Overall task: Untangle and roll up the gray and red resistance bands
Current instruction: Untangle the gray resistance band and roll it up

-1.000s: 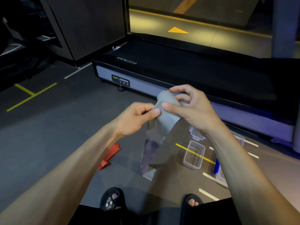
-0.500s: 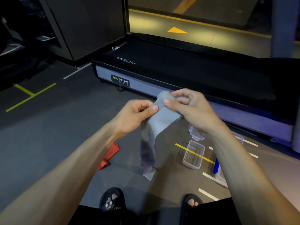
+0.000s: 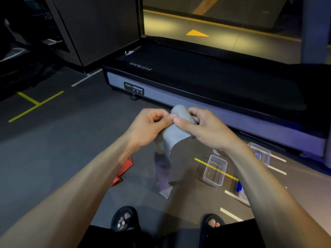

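The gray resistance band is partly wound into a roll held at chest height, and its loose tail hangs down toward the floor. My left hand pinches the roll's left side with thumb and curled fingers. My right hand grips the roll from the right, its thumb laid across the front. The red resistance band lies crumpled on the dark floor, partly hidden behind my left forearm.
A treadmill deck runs across the floor just beyond my hands. Two clear plastic boxes and a blue item sit on the floor at the right. My sandalled feet stand below.
The roll has been turned further and more of the gray band is wound onto it; the hanging tail is shorter. Both hands have shifted their hold around the roll.
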Available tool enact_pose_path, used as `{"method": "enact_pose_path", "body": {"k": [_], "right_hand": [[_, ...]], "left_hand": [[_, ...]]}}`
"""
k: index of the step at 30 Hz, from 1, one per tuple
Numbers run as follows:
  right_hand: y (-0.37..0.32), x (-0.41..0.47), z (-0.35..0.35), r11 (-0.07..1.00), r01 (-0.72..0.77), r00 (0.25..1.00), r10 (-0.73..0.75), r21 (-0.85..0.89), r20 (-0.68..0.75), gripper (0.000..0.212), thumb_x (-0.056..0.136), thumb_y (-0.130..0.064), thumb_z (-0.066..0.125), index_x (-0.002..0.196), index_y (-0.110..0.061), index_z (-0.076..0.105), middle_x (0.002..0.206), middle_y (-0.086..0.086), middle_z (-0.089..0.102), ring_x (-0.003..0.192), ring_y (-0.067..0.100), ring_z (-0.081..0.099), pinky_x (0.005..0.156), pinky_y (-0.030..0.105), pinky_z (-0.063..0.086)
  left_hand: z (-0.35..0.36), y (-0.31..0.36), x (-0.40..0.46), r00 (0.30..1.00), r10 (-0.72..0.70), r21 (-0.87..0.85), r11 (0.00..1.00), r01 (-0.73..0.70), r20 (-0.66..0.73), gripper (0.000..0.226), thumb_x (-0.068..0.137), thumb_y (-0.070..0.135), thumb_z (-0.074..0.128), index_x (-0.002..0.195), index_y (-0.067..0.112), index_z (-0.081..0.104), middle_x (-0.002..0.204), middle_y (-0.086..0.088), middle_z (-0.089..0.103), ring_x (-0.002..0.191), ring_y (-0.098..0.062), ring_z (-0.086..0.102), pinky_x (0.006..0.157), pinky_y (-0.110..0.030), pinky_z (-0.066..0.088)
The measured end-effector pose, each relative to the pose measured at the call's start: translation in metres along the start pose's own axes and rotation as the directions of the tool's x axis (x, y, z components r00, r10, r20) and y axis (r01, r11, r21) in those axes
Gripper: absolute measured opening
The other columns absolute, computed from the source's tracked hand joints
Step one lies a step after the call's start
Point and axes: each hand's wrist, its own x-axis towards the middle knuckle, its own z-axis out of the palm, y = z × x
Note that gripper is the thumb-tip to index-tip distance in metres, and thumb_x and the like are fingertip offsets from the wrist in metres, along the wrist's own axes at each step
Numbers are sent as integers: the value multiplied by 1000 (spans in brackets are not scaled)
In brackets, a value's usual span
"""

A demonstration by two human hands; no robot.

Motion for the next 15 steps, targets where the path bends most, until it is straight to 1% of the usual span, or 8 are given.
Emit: {"method": "enact_pose_path", "body": {"k": [2, 3, 6, 9, 12, 13, 15], "right_hand": [[1, 0, -2, 998, -9, 1000, 9, 70, 4, 32, 88, -46, 77, 108, -22, 72, 98, -2, 78, 91, 15, 75, 82, 36, 58], [2, 1, -3, 995, -18, 1000, 19, 99, -7, 29, 87, -42, 79, 107, -21, 74, 98, -1, 78, 91, 15, 75, 81, 34, 58], [4, 3, -4, 990, -36, 998, 42, 137, -39, 26, 87, -40, 79, 103, -19, 76, 96, 2, 78, 83, 13, 73, 75, 32, 55], [6, 5, -6, 975, -59, 991, 84, 216, -108, 26, 89, -37, 79, 106, -18, 74, 91, 1, 77, 79, 12, 72, 73, 33, 54], [8, 7, -7, 963, -55, 986, 94, 265, -136, 31, 87, -42, 79, 107, -19, 73, 96, 7, 78, 85, 18, 73, 82, 42, 56], [8, 8, -7, 960, -56, 986, 96, 274, -133, 33, 86, -45, 77, 107, -20, 73, 98, 9, 78, 86, 19, 73, 84, 43, 56], [5, 7, -7, 954, -60, 986, 102, 294, -133, 38, 86, -53, 72, 103, -19, 74, 96, 7, 78, 85, 20, 73, 85, 44, 55]], "left_hand": [[2, 0, -1, 1000, -4, -3, 1000, 4, 8, 27, 98, 25, 64, 76, 8, 67, 66, 3, 60, 59, -5, 48, 54, -20, 37], [2, 0, -1, 1000, -9, -9, 1000, 9, 20, 27, 96, 28, 64, 77, 10, 67, 67, 4, 61, 60, -5, 49, 55, -19, 38], [1, 0, -2, 997, -19, -39, 999, 22, 75, 28, 91, 37, 62, 81, 12, 68, 73, 2, 63, 67, -9, 52, 61, -24, 40], [-1, -3, -1, 993, -30, -95, 995, 41, 110, 24, 93, 34, 61, 84, 13, 69, 76, 4, 66, 71, -11, 56, 67, -29, 44], [-1, -5, 1, 993, -46, -121, 991, 59, 107, 23, 96, 34, 64, 84, 16, 72, 79, 1, 69, 76, -17, 58, 74, -36, 45], [-1, -5, 1, 994, -49, -126, 990, 61, 100, 24, 95, 35, 64, 83, 17, 72, 79, 1, 69, 76, -17, 58, 74, -37, 45], [0, -3, 1, 996, -54, -121, 991, 62, 64, 29, 92, 39, 62, 78, 15, 71, 74, 1, 66, 71, -14, 56, 71, -36, 45]]}}
